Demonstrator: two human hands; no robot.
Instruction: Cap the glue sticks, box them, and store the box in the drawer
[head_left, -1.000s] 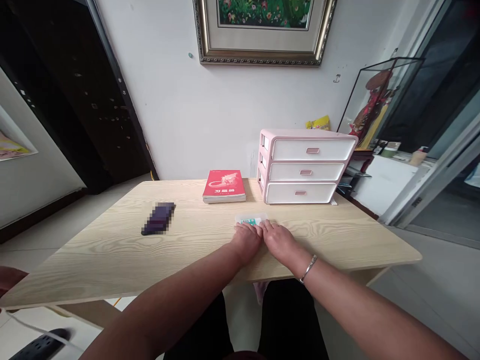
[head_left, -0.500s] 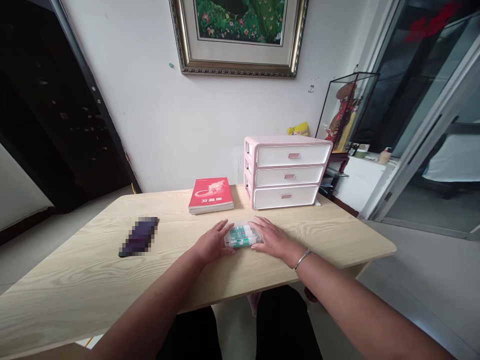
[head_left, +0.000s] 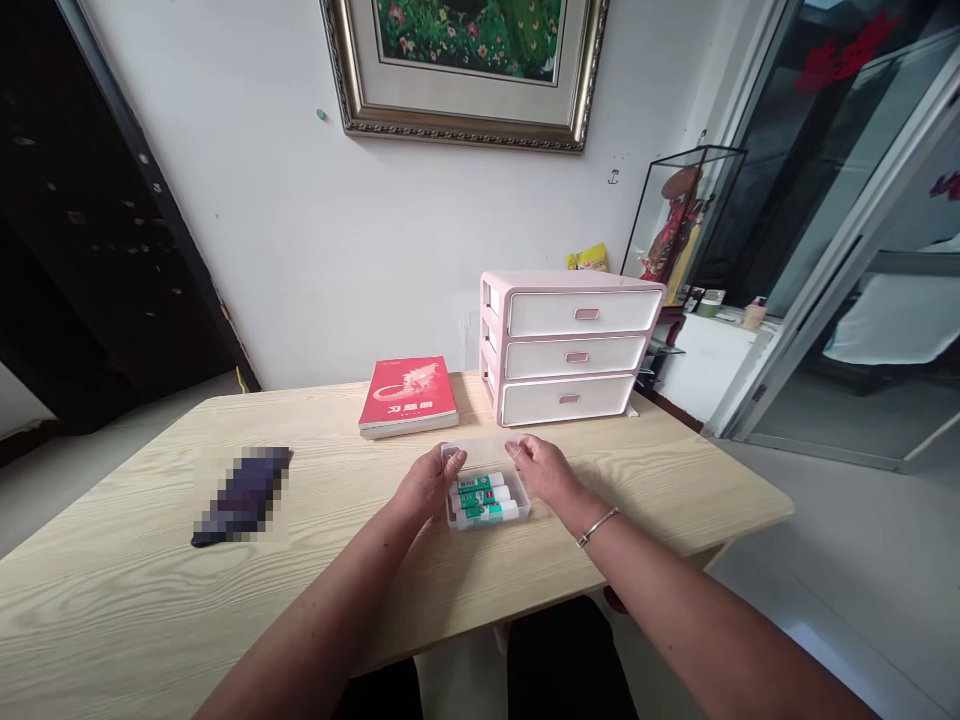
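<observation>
A clear plastic box (head_left: 489, 524) sits on the table in front of me, its lid (head_left: 484, 452) raised at the far side. Inside lie three green-and-white glue sticks (head_left: 480, 497), side by side. My left hand (head_left: 429, 482) pinches the lid's left end, thumb on the near face. At the lid's right end, my right hand (head_left: 546, 468) grips it between thumb and fingers. Whether the lid is still joined to the box, I cannot tell.
A red book (head_left: 409, 393) lies behind the box. To its right stands a pink-and-white three-drawer cabinet (head_left: 574, 350). A dark, pixelated object (head_left: 244, 497) lies on the left of the wooden table (head_left: 330, 430). The table's front edge runs close to my legs.
The lid has come up off the box and the glue sticks are now uncovered. My hands have gone from the box's sides to the lid's two ends. The view has shifted slightly.
</observation>
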